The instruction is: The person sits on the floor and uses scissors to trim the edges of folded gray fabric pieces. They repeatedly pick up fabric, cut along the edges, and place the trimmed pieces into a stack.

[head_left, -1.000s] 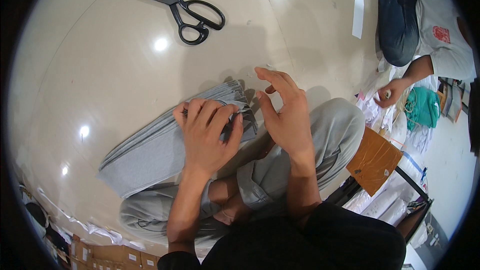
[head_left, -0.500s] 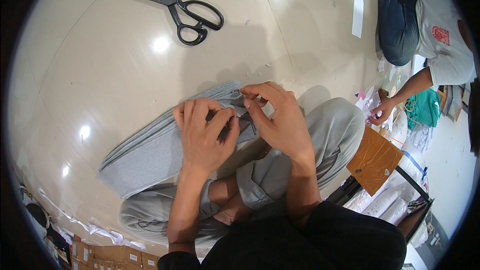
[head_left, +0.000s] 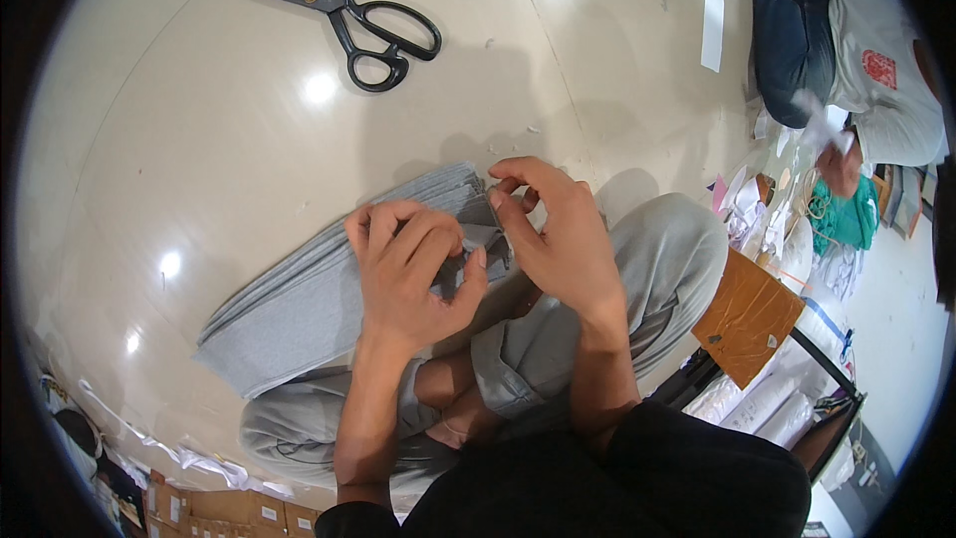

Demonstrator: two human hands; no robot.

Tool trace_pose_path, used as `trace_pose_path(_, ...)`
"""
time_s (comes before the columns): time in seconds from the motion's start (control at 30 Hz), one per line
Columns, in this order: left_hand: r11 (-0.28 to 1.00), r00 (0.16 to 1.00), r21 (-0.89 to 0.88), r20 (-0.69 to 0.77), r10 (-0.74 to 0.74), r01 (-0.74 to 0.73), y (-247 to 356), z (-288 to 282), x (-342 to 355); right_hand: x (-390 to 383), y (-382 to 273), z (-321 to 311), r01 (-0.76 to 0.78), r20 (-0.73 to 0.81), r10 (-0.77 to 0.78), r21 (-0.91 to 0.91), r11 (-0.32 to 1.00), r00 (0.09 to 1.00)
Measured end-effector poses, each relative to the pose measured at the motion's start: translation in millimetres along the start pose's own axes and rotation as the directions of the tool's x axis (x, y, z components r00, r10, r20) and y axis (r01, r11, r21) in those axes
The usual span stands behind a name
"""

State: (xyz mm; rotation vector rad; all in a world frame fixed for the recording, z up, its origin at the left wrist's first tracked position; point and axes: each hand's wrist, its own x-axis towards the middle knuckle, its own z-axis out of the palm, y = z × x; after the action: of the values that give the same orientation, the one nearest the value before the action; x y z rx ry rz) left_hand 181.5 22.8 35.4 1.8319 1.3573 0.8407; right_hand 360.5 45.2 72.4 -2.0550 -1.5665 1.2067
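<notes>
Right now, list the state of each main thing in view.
Black scissors: closed, lying on the floor.
Gray fabric stack: layered, lying on the floor.
Left hand: on the stack, fingers bent.
Right hand: fingers bent at the stack's end, grip unclear.
White strip: flat on the floor.
Green bundle: crumpled.

Left grip (head_left: 406, 274) part-hides cloth (head_left: 289, 324); white blur (head_left: 824, 126) perhaps paper.

The cloth (head_left: 289, 314) looks soft and matt with a fine, even texture, and the grey trousers (head_left: 662, 264) are matt fabric too. Under the scissors (head_left: 331, 2), dark metal with smooth, shiny black handles (head_left: 435, 37), the floor (head_left: 219, 149) is smooth and glossy. The white strip (head_left: 712, 10) looks like paper, the cartons (head_left: 224, 508) matt cardboard.
</notes>
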Motion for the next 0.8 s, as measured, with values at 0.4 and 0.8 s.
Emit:
trace_pose_path(0.4,0.987,0.997,0.149,-0.043,-0.057,0.063,1,12,-1,-2,-6,0,0.102,0.084,-0.095,-0.092,0.990,0.992)
trace_pose_path(0.8,0.988,0.998,0.147,-0.041,-0.049,0.054,-3,14,-2,4,-9,1,0.128,-0.167,-0.096,0.198,0.972,0.981)
